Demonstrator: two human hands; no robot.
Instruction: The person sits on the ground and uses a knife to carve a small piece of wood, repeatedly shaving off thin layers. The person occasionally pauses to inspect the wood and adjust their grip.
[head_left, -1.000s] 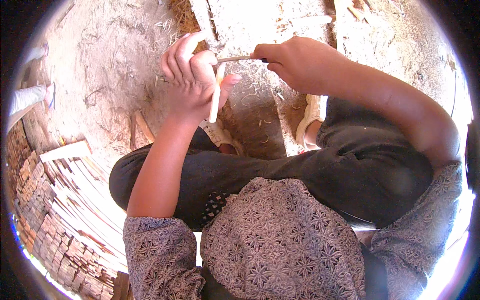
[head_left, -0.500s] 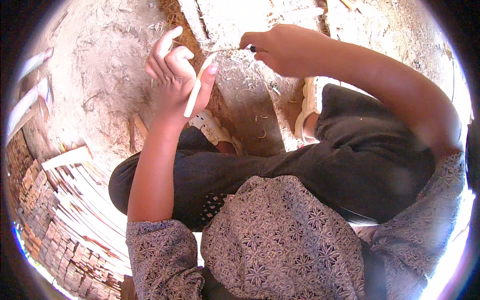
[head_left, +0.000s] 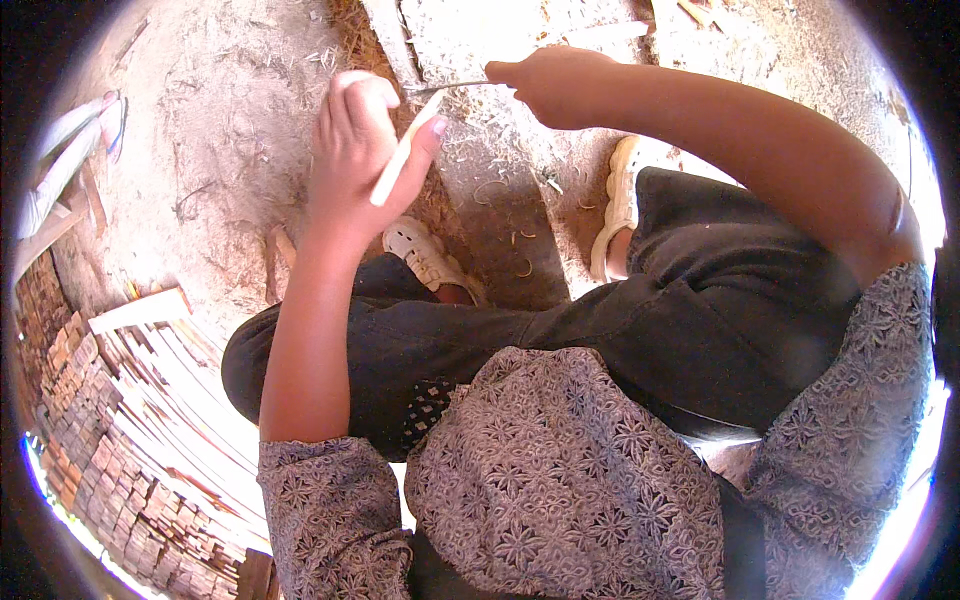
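Note:
My left hand (head_left: 350, 150) is closed round a short pale wooden stick (head_left: 402, 155), which slants up across the palm beside the thumb. The right hand (head_left: 565, 88), its fingers wrapped tight, grips a thin metal tool (head_left: 462, 85). That tool's narrow shaft reaches left to the stick's upper end, close to my left fingers. My right fist hides its handle, and the exact kind of tool cannot be made out. Below both hands lies a wide wooden board (head_left: 500, 220) strewn with shavings, between my feet.
Cream clogs (head_left: 425, 258) are on my feet at either side of the board. Stacked wood strips (head_left: 130, 450) fill the lower left. Another person's legs (head_left: 75, 150) show at the far left. Wood shavings (head_left: 350, 35) litter the ground at the top.
My left fingers have curled in from being spread, and the stick has risen slightly. The right hand has moved up a little, and more of the tool's metal shaft now shows.

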